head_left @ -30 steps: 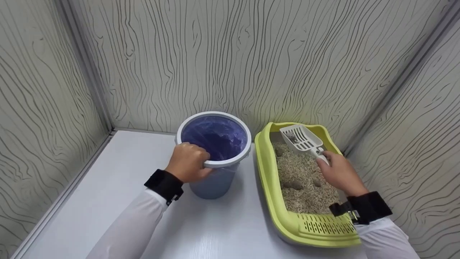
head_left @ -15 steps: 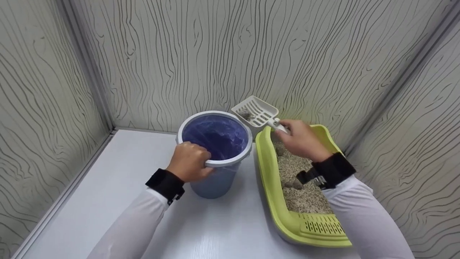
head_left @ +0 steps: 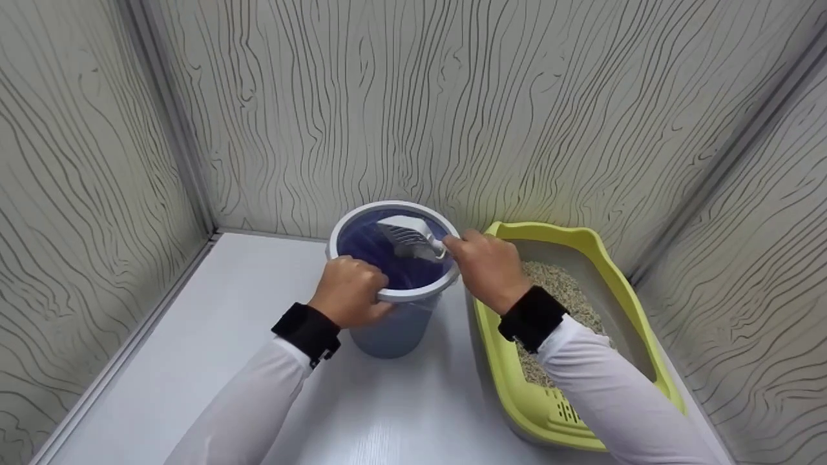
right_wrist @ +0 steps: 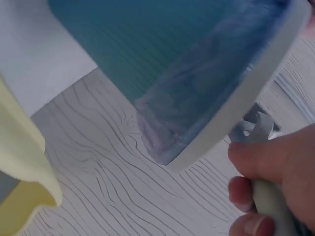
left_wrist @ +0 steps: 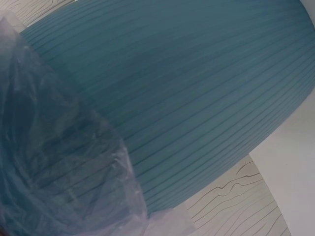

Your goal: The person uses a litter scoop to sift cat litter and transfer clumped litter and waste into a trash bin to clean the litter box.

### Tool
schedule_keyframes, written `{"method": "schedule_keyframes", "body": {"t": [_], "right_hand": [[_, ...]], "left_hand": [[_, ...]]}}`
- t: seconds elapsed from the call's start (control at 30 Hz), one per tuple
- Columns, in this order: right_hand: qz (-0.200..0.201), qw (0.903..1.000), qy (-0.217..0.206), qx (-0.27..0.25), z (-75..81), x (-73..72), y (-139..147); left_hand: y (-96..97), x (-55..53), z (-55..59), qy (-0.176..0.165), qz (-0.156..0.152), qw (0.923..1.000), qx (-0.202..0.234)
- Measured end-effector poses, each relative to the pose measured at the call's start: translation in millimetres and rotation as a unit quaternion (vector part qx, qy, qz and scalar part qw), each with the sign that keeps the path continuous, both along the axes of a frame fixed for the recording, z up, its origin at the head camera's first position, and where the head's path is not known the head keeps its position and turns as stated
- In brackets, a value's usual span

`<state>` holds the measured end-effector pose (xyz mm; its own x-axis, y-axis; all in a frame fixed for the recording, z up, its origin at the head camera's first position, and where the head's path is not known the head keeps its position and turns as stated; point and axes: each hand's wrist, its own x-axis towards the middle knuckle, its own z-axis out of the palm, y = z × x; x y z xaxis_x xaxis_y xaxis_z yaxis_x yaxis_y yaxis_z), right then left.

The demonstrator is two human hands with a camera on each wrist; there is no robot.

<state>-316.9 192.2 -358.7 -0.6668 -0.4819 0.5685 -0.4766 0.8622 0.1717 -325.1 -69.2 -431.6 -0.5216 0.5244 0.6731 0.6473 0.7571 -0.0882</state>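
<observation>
My left hand (head_left: 351,292) grips the near left rim of a blue-grey trash bin (head_left: 391,332). A thin plastic bag (left_wrist: 74,162) lines the bin and hangs over its outside, as the left wrist view shows. With my right hand (head_left: 489,266) I hold a white slotted litter scoop (head_left: 408,234) by its handle (right_wrist: 268,201). The scoop's head is tilted over the bin's mouth, inside the ring of the white rim (right_wrist: 221,123). Whether anything lies on the scoop is hard to tell. The bin's bottom inside is dark.
To the right of the bin stands a yellow-green litter box (head_left: 501,381) holding tan litter (head_left: 562,290); my right forearm passes over it. Both rest on a white table (head_left: 271,271). Wood-patterned panels (head_left: 400,97) close in the back and sides.
My right hand has carried the scoop, with a grey clump on it earlier, left from the litter box to the bin and tipped it. My left hand has stayed on the rim.
</observation>
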Motion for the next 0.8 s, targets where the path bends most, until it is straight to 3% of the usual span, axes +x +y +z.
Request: {"method": "schedule_keyframes", "body": {"t": [0.1, 0.17, 0.4, 0.53, 0.8], "right_hand": [[0.007, 0.9987, 0.047, 0.018, -6.4, 0.8, 0], [0.012, 0.9991, 0.040, 0.009, -7.5, 1.0, 1], [-0.012, 0.9968, -0.067, -0.043, -2.7, 3.9, 8], [-0.032, 0.9894, -0.130, -0.057, 1.9, 6.0, 13], [-0.028, 0.9711, -0.207, -0.116, 10.0, 10.3, 26]], "left_hand": [[0.4, 0.5, -1.5, 0.002, -0.006, 1.0000, 0.004], [-0.1, 0.6, -1.9, 0.002, -0.006, 1.0000, 0.007], [-0.6, -0.6, 0.0, -0.009, 0.001, 1.0000, 0.001], [0.3, -1.1, 0.5, -0.012, 0.001, 0.9999, -0.002], [0.7, -0.6, 1.1, -0.019, 0.000, 0.9998, -0.006]]}}
